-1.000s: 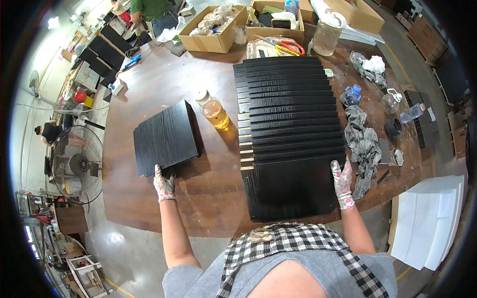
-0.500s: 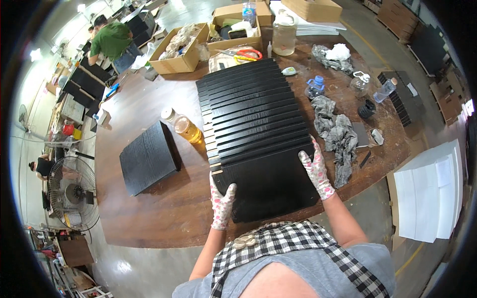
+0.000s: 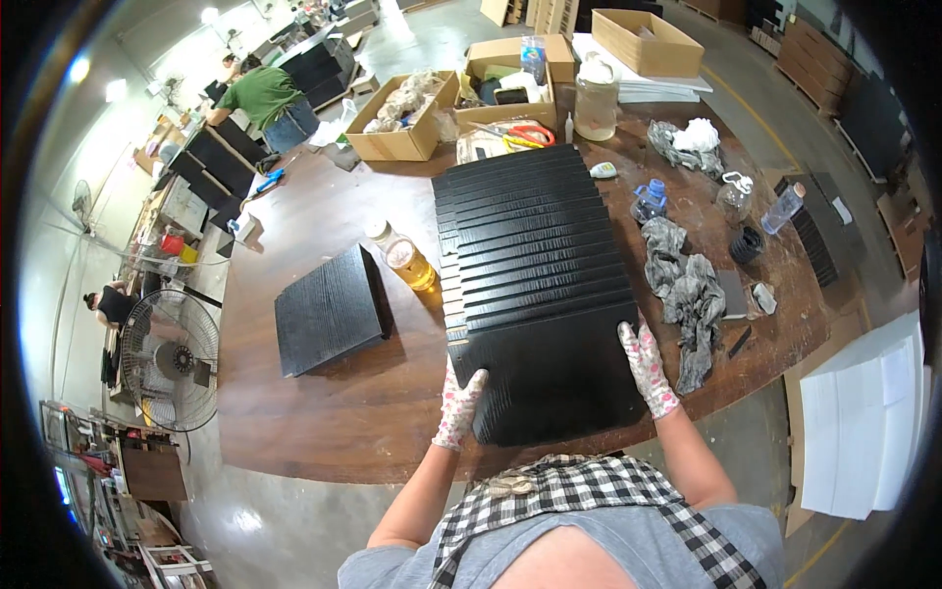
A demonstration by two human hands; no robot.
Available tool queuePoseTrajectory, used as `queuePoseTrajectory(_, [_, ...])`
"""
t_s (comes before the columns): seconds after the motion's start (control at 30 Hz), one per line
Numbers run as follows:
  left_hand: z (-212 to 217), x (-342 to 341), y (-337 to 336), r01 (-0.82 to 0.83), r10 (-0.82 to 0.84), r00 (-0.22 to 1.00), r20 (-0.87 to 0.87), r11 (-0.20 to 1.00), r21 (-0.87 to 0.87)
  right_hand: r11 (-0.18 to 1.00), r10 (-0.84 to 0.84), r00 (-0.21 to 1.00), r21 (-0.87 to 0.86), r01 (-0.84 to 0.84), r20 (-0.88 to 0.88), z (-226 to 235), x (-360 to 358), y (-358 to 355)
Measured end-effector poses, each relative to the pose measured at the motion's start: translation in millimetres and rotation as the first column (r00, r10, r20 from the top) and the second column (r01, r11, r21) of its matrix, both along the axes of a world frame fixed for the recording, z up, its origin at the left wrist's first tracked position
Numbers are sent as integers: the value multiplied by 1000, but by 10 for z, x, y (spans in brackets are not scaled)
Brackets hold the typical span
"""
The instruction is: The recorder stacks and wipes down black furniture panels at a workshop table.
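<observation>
A row of overlapping black wood-grain panels (image 3: 535,231) fans away from me across the brown table. The nearest black panel (image 3: 559,378) lies flat at the front of the row, with its face fully showing. My left hand (image 3: 459,404), in a white glove with pink spots, grips its left edge, thumb on top and fingers out of sight at the side. On the opposite edge my right hand (image 3: 648,371), gloved alike, holds on with its thumb on top. To the left rests a smaller stack of black panels (image 3: 332,309), beside a bottle of yellow liquid (image 3: 407,260).
Crumpled grey rags (image 3: 687,294), a blue-capped bottle (image 3: 650,201) and a black ring-shaped roll (image 3: 747,244) lie to the right. Cardboard boxes (image 3: 400,142), orange-handled scissors (image 3: 530,135) and a large jar (image 3: 596,103) stand behind. A fan (image 3: 175,360) is beyond the table's left edge.
The whole view has shifted, so the table and panels appear farther right. Both hands stay on the side edges of the nearest panel.
</observation>
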State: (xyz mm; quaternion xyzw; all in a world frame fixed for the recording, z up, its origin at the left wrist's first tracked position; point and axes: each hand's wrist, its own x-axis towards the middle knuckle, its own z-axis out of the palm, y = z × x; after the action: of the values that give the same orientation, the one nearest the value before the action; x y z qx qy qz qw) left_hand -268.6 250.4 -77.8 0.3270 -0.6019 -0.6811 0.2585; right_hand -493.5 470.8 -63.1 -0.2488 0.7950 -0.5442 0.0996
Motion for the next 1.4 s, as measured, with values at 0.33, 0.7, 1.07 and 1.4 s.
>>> queuePoseTrajectory(0.33, [-196, 153, -70, 81, -81, 991, 103, 997, 0, 996, 63, 969, 46, -76, 240, -240, 4, 126])
queuePoseTrajectory(0.7, [-112, 133, -10, -13, 13, 999, 49, 1000, -3, 998, 63, 996, 12, -62, -59, -199, -200, 109])
queuePoseTrajectory(1.07, [-159, 76, 28, 59, -51, 993, 105, 995, -76, 931, 354, 625, 201, -304, -696, 1111, -590, -1578])
queuePoseTrajectory(1.4, [18, 55, 38, 49, -49, 999, 10, 997, -60, 834, 545, 553, 472, -285, -630, 969, -523, -2301])
